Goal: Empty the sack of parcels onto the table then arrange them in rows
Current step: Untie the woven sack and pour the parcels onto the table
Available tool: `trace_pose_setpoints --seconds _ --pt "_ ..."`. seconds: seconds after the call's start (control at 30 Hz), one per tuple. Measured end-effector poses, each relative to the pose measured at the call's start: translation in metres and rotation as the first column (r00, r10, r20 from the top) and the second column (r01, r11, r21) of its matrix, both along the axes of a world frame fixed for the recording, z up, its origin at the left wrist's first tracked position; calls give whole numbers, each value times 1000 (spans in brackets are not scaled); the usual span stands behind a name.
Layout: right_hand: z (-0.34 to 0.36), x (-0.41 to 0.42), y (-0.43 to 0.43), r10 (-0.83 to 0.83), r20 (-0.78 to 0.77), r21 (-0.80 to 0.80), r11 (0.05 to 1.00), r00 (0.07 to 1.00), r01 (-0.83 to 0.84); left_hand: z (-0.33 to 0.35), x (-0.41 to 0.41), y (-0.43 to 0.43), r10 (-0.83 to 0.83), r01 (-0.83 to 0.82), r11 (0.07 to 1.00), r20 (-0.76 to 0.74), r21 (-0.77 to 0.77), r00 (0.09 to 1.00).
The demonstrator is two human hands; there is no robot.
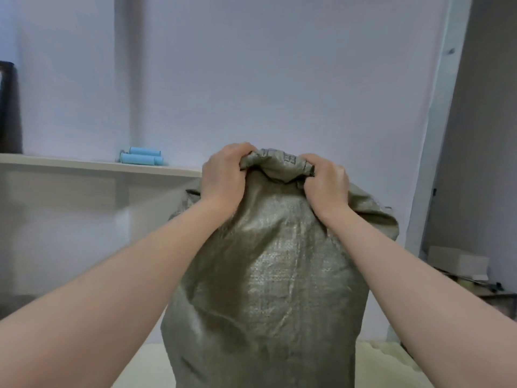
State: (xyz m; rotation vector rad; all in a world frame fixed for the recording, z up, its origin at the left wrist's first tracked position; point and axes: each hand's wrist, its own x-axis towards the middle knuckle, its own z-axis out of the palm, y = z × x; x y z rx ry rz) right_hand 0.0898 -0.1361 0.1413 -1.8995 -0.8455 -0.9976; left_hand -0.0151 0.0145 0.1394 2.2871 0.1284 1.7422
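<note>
Pale yellow bench (391, 357) carries tall grey-green woven plastic sack (265, 275) standing upright, centre. Left hand (223, 175) and right hand (326, 183) both clench its bunched top edge. Farther back, light blue rolls (142, 156) lie on wall shelf (92, 165).
</note>
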Motion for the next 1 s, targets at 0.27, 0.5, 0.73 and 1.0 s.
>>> trace_pose_setpoints --seconds 0.27,0.5,0.73,1.0 --pt "-59 31 21 -37 -128 -274 962 991 1 -59 16 25 315 -304 945 -577 119 753" --pt "-63 21 6 22 -141 -236 970 990 -55 -56 -6 24 -512 210 833 -567 -512 646" --pt "-27 -26 -31 274 -537 -377 768 798 -517 -51 -10 25 -385 11 857 -627 -515 677" --pt "-17 1 -46 -81 -432 -633 737 898 -238 -34 -20 24 -138 -186 956 -908 -227 397"
